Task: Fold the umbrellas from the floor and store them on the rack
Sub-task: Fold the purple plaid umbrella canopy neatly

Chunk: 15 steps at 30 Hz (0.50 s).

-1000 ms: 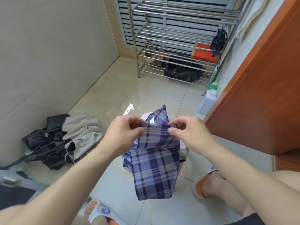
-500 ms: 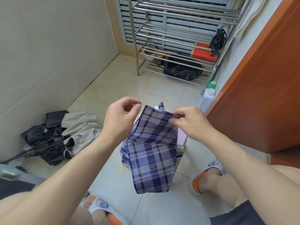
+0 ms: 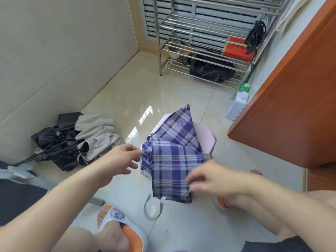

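The step in hand looks like gathering the panels of the plaid umbrella point(image 3: 172, 160) into flat pleats before rolling it shut. To do it well, each flap should be pulled out straight along its rib, laid over the one before in a single direction, and held tight near the tips so the stack does not spring apart; the strap point(image 3: 153, 208) dangling at the lower edge should be kept free so it can wrap the bundle at the end.

The plaid umbrella sits at the centre of the frame, above the pale floor tiles, with one pointed panel standing up toward the top and a pink lining showing behind it. The right hand point(image 3: 211, 177), at centre right, lies over the lower right part of the cloth; its fingers are bent onto the fabric and seem to pinch a fold, though blur makes the grasp uncertain. The left hand point(image 3: 120, 160), at centre left, is just beside the left edge of the cloth with fingers spread and loose, holding nothing; its fingertips are near the fabric but I cannot tell whether they touch.

A second umbrella point(image 3: 76, 140), black and beige, lies crumpled on the floor at the left by the wall. The metal rack point(image 3: 205, 39) stands at the top of the frame, well apart from both.
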Available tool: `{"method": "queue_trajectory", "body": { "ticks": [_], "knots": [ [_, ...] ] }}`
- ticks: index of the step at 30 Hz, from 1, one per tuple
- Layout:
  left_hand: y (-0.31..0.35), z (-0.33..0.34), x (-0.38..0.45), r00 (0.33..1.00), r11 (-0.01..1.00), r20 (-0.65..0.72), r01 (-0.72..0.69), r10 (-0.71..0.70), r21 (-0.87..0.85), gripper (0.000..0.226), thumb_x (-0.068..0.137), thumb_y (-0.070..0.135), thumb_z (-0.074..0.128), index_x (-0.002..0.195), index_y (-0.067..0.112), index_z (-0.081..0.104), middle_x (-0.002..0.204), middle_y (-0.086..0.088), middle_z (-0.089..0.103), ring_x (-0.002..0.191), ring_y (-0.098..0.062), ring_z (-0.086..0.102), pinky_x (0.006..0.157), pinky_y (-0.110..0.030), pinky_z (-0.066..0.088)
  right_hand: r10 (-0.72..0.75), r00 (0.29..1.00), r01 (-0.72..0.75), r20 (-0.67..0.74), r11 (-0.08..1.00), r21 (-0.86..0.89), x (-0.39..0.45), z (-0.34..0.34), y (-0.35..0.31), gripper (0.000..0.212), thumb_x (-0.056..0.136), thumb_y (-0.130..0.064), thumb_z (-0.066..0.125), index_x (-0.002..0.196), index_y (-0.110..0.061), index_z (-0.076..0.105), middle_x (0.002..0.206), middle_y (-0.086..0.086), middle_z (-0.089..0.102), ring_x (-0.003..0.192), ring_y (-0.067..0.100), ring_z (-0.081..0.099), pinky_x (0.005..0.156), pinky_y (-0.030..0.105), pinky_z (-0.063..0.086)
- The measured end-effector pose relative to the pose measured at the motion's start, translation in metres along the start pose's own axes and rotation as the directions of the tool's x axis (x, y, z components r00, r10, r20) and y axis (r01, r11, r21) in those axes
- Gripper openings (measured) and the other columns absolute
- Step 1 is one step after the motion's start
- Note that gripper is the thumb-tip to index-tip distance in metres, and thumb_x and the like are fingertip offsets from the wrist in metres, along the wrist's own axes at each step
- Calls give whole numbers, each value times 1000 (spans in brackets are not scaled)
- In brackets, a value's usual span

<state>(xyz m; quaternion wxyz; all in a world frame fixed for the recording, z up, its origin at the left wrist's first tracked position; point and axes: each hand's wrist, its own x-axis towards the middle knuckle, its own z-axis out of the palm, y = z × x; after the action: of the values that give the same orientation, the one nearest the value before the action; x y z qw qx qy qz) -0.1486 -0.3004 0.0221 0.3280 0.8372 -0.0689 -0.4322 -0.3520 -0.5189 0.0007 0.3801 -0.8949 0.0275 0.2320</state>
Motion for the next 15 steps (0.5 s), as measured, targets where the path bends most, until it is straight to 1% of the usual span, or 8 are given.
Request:
{"method": "queue_trajectory", "body": {
  "ticks": [1,2,3,5,8,11,12,15],
  "knots": [
    [0,4,1,999,997,4,-38,38,69,13,100,30,60,105,22,69,105,-3,72,91,-20,69,82,-37,56,82,985,-76,-150,996,45,8,-13,7,13,94,-34,66,104,-30,73,99,-17,71,90,-2,64,86,25,49],
    [-1,7,2,996,980,0,-92,94,174,12,100,30,60,105,24,69,104,0,71,92,-20,69,80,-35,56,195,930,-167,-311,979,114,18,-27,17,7,95,-29,65,97,-33,71,94,-16,71,86,-2,64,83,26,48],
    [-1,10,3,988,940,3,-147,154,308,13,100,30,58,107,25,68,105,3,70,93,-20,68,79,-33,54,321,839,-253,-439,945,207,28,-40,27,10,95,-25,65,93,-34,69,90,-14,71,84,3,66,81,28,49],
    [-1,18,7,969,812,48,-231,244,535,21,99,31,55,116,26,66,113,2,65,98,-20,64,84,-31,51,539,671,-353,-509,836,420,51,-59,47,10,94,-21,64,93,-31,67,93,-5,72,93,18,69,84,32,53],
    [3,25,17,964,704,141,-263,227,660,23,96,36,51,113,29,66,115,-3,59,101,-24,61,91,-33,50,663,660,-360,-354,692,626,87,-74,53,22,92,-24,69,113,-19,65,112,5,66,108,25,64,98,43,54],
    [12,28,24,971,694,97,-226,220,684,22,89,37,47,97,26,65,104,-3,62,91,-26,63,83,-36,53,682,663,-241,-310,587,773,121,-90,36,17,93,-24,71,105,-15,61,102,3,65,95,18,62,93,38,54],
    [15,28,25,971,705,59,-211,234,678,22,89,38,47,100,27,62,105,-3,62,93,-27,63,82,-38,54,676,670,-202,-306,563,801,130,-95,30,15,92,-20,72,103,-13,64,100,4,67,91,17,63,88,34,54],
    [28,24,29,943,757,-46,-235,330,609,33,96,37,52,127,25,56,125,-2,60,111,-26,61,91,-36,49,670,652,-125,-355,557,821,143,-97,17,12,86,-2,73,94,-11,71,100,12,73,86,21,67,85,34,58]
  ]
}}
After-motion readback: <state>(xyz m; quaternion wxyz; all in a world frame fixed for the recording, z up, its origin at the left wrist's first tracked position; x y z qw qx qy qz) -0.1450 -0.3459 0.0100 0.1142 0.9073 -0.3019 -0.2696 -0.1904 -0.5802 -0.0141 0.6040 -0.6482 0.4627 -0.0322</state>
